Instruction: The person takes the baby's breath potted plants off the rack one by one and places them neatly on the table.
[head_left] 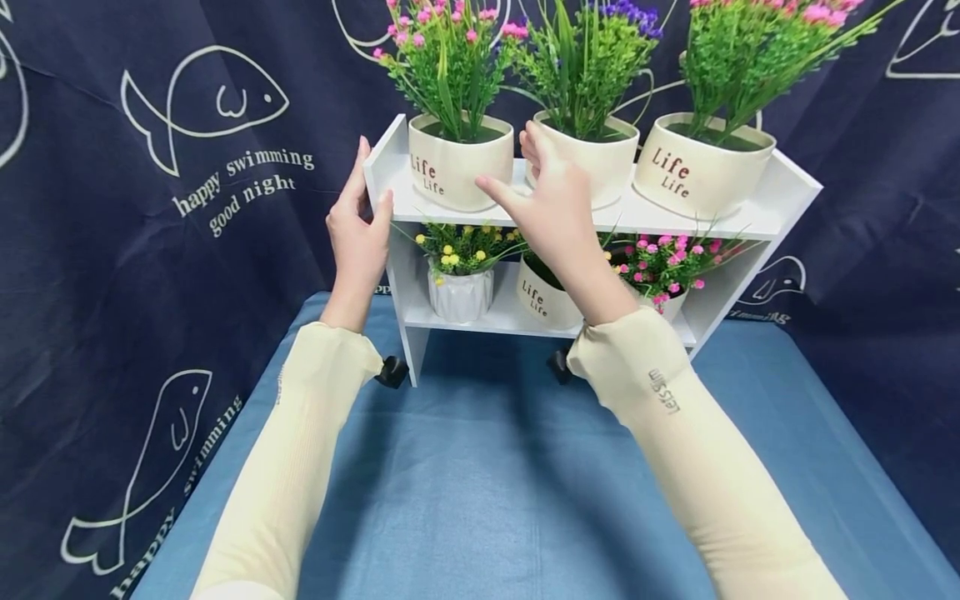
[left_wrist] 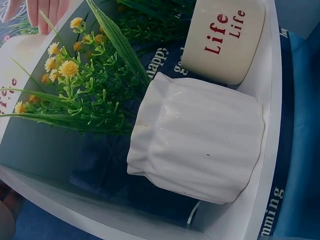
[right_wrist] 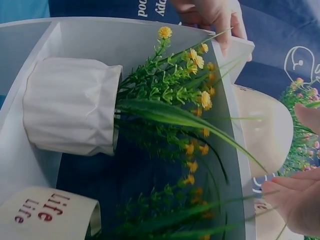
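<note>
My left hand (head_left: 358,237) grips the left side panel of a white two-tier shelf (head_left: 411,333), thumb in front and fingers behind. In the right wrist view the left hand (right_wrist: 212,15) shows at that panel's edge. My right hand (head_left: 558,204) is spread in front of the middle cream flowerpot (head_left: 611,167), which has purple flowers; its fingertips are at the rim. Its thumb points toward the left cream flowerpot (head_left: 450,171) with pink flowers. At the upper tier's right end stands a third cream flowerpot (head_left: 705,175). These pots read "Life".
On the lower tier are a white fluted pot (left_wrist: 200,140) with yellow flowers, a cream pot (head_left: 543,296) and a pot with pink flowers (head_left: 667,262). Black feet (head_left: 392,372) jut out at the shelf's base. Blue cloth (head_left: 465,467) covers the table; a navy fish-print curtain (head_left: 217,292) hangs around.
</note>
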